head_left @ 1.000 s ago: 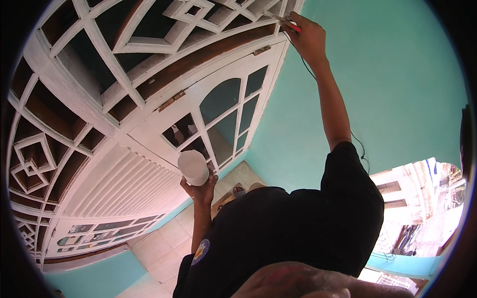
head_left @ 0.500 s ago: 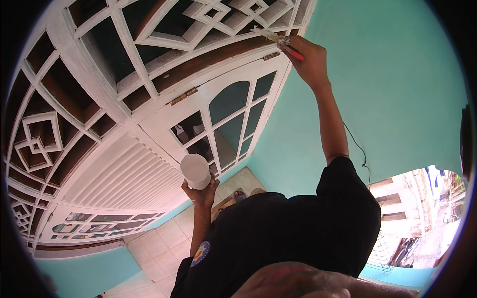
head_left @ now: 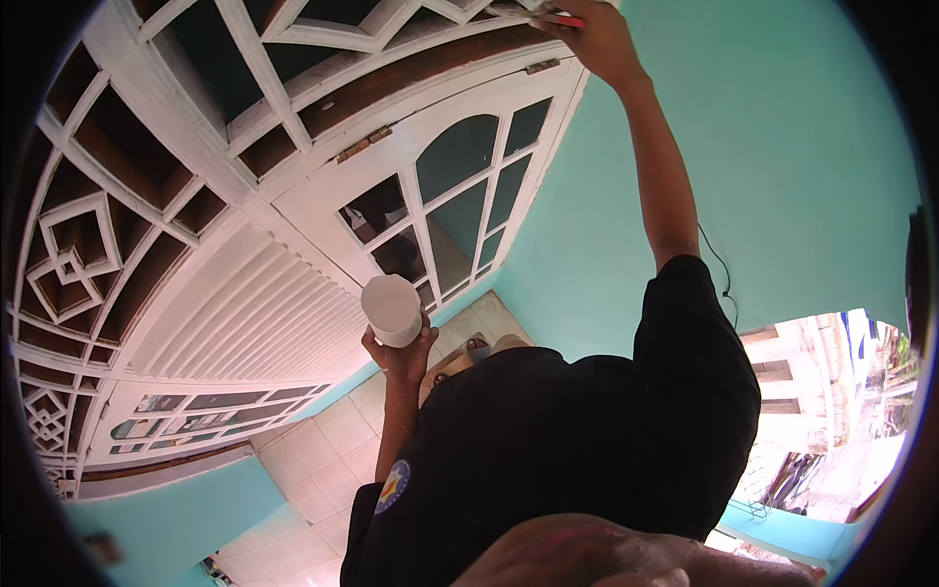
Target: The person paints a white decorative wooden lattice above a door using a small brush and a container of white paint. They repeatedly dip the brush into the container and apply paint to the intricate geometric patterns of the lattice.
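My left hand is wrapped round a white cup-shaped container, whose round top shows a smooth, pale surface like white paint. It is held up at chest height in front of the white door. High at the top edge, my right hand grips a paintbrush with a red part on its handle. Its bristle end lies against or very close to the white lattice above the door; the tip is partly cut off by the picture edge, so contact is hard to tell.
A brown unpainted strip runs between lattice and door, above rusty hinges. White louvres lie left of the door. The turquoise wall stands at right, with a dark cable. Pale tiles cover the floor.
My right hand and the paintbrush have moved up along the lattice, toward the top edge. My left hand still holds the container, slightly higher in the picture. The whole view has shifted a little.
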{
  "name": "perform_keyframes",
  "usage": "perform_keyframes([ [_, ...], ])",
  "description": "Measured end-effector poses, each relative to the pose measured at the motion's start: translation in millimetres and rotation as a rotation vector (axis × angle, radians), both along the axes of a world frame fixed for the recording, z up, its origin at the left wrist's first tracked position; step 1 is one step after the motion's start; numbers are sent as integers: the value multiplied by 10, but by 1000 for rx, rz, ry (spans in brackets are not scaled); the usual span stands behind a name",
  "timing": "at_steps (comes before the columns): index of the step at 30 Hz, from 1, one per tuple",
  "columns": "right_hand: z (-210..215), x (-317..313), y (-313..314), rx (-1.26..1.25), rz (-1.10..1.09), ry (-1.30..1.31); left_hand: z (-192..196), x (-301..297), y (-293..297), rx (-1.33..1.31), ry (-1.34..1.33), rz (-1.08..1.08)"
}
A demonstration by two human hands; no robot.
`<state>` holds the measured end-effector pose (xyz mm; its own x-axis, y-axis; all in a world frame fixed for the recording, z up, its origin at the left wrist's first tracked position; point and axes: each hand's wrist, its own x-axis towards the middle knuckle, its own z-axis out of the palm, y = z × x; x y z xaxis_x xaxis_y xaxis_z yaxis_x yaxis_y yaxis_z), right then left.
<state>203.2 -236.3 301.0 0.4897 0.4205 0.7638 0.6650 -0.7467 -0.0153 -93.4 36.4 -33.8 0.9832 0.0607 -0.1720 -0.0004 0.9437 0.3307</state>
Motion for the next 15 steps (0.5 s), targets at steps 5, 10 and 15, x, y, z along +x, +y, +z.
perform_keyframes([
  [5, -413, -602, 4, 504, 251, 184, -86, -176, 91, -63, -62, 62],
  [10, -1306, -1594, 433, 625, 436, 745, -359, -120, -42, -236, -55, 10],
  [15, -1386, -2002, 1300, 104, 705, 1043, -358, -310, 28, -157, -19, 88],
])
